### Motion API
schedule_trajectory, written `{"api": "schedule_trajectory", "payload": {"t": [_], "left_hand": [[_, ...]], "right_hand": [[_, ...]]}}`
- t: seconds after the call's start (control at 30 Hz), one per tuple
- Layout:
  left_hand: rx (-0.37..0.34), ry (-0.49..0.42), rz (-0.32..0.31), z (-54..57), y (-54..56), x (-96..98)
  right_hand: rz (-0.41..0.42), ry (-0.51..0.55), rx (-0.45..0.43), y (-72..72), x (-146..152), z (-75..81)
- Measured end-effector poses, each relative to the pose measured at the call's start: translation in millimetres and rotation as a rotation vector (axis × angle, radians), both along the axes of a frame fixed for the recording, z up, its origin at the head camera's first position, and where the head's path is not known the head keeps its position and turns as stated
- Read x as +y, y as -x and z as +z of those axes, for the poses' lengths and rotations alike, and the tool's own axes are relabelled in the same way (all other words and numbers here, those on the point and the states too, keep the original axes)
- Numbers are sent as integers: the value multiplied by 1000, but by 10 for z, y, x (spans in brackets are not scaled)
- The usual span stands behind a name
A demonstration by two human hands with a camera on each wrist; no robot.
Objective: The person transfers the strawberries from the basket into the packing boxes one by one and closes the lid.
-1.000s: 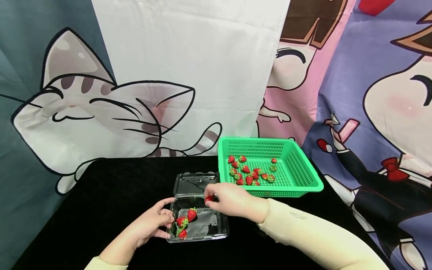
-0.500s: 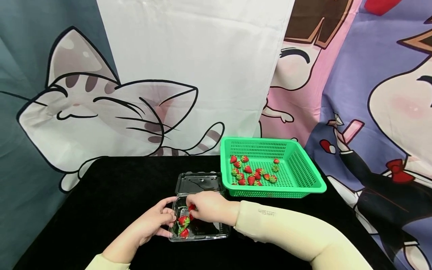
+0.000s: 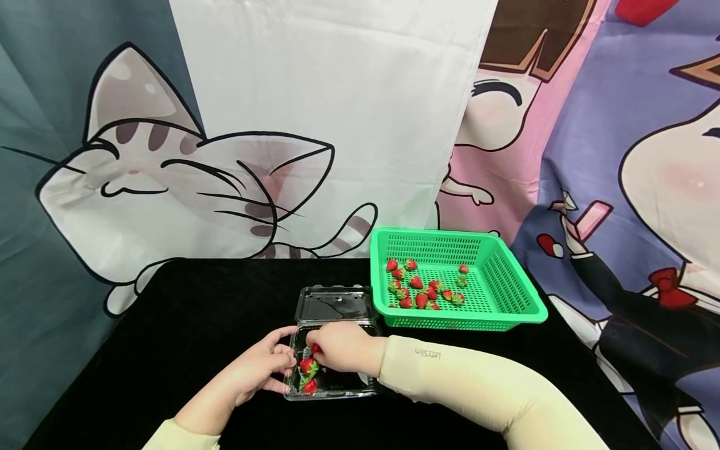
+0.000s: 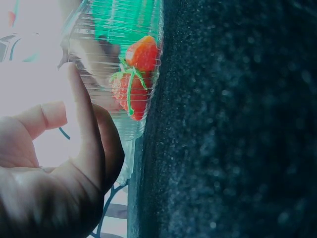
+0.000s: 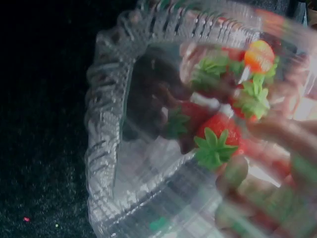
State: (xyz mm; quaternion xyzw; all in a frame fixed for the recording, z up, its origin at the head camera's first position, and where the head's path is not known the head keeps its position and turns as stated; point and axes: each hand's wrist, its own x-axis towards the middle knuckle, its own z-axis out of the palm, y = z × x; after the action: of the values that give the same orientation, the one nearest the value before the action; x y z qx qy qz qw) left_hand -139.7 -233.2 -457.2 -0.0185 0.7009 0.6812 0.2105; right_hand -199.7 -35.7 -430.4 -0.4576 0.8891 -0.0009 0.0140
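Observation:
A clear plastic clamshell box [image 3: 337,395] stands on the black cloth, its lid [image 3: 336,305] folded back behind it. My left hand [image 3: 260,365] grips the box's left end, its fingers spread along the rim. Inside the box, my right hand [image 3: 343,345] pinches a strawberry [image 3: 316,348] near the left wall. Beside it lie two more strawberries, one [image 3: 308,365] behind the other [image 3: 310,387]. Through the wall, the left wrist view shows a strawberry [image 4: 142,53]. The right wrist view has a green-leafed strawberry [image 5: 223,130] right at the fingertips.
Behind and to the right of the box stands a green plastic basket [image 3: 506,275]. Several strawberries lie in it, mostly on its left side. A curtain [image 3: 315,75] with cartoon figures hangs behind the black-covered table [image 3: 225,300].
My right hand has moved left and down into the box with the strawberry, then barely shifted over the last half second. The left hand has stayed at the box's end.

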Motion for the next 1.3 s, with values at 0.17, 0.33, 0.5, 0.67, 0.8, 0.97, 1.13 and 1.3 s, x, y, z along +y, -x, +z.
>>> {"api": "schedule_trajectory", "payload": {"t": [0.17,0.33,0.5,0.67,0.8,0.97,1.13,1.3], "left_hand": [[-1,-1,-1,-3,-1,14],[0,-5,-7,12,-18,18],[-3,-11,-13,13,-33,9],[0,-9,-11,3,-34,1],[9,-4,-10,1,-27,4],[10,3,-3,6,-15,14],[5,8,0,8,-10,13],[1,14,2,2,-3,14]], "right_hand": [[-11,-5,12,-30,22,4],[-29,43,-26,-55,70,65],[-50,135,-85,-82,140,178],[-82,212,-139,-103,237,326],[-114,259,-158,-76,363,434],[-162,327,-182,1,593,563],[-272,398,-217,109,873,682],[-358,432,-232,216,1185,730]]}}
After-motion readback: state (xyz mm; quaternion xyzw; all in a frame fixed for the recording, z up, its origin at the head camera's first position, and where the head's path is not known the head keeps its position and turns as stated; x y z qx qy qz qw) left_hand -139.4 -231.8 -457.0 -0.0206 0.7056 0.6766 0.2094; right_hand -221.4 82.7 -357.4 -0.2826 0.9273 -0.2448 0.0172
